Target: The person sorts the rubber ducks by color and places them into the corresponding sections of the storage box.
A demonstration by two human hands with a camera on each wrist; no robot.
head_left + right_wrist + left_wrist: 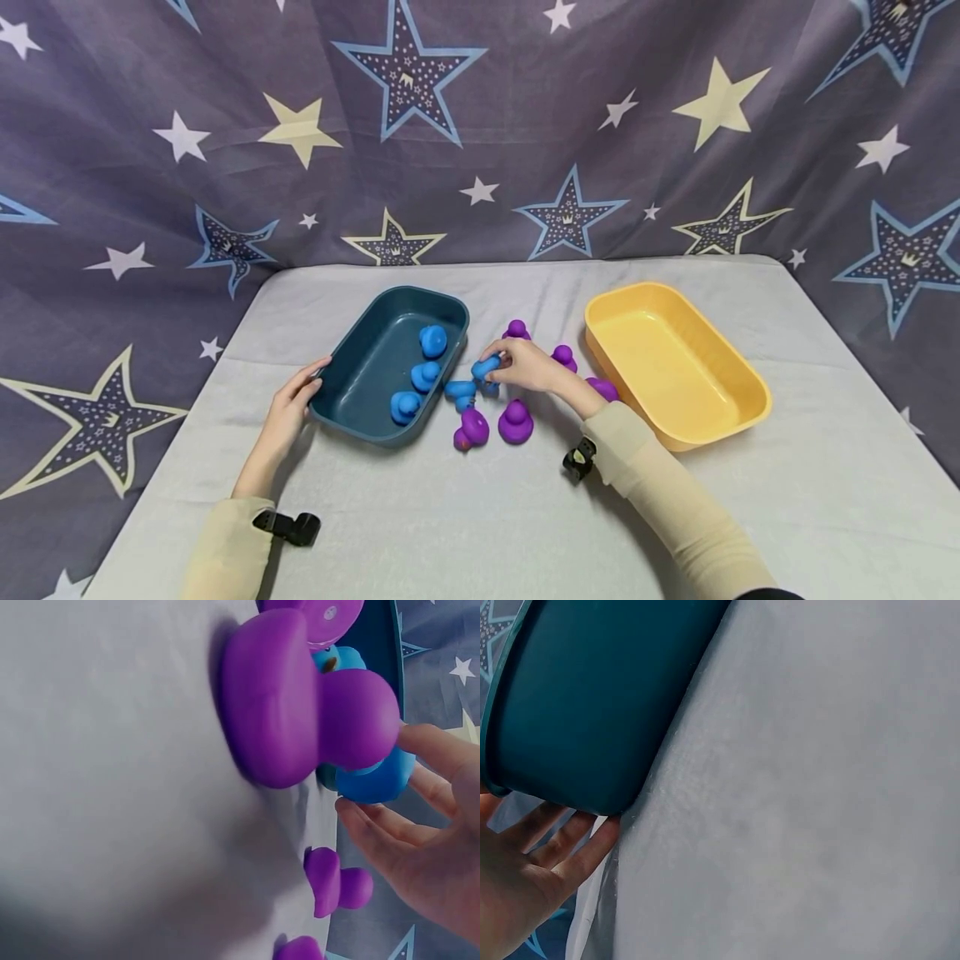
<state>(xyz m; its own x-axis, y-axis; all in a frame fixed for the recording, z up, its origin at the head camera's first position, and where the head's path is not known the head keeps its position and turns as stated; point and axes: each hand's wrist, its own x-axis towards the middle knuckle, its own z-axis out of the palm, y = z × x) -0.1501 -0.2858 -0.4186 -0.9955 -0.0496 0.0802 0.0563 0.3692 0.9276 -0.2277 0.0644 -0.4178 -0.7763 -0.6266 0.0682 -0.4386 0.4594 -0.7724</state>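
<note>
My right hand [501, 364] pinches a blue duck [486, 367] on the grey cloth just right of the dark teal tray [358, 367]. In the right wrist view the fingers [375, 832] curl around that blue duck [386, 771], behind a large purple duck [292, 705]. Three blue ducks [424, 375] lie inside the teal tray, and another blue duck [459, 390] lies beside it. My left hand [307, 387] rests with straight fingers against the tray's near left corner; the left wrist view shows the open palm [532, 877] beside the tray wall [592, 697].
Several purple ducks stand around my right hand, among them two in front [471, 429] [516, 422] and one behind [516, 330]. A yellow tray [742, 417] with nothing in it sits to the right. A star-patterned curtain [480, 125] hangs behind the table.
</note>
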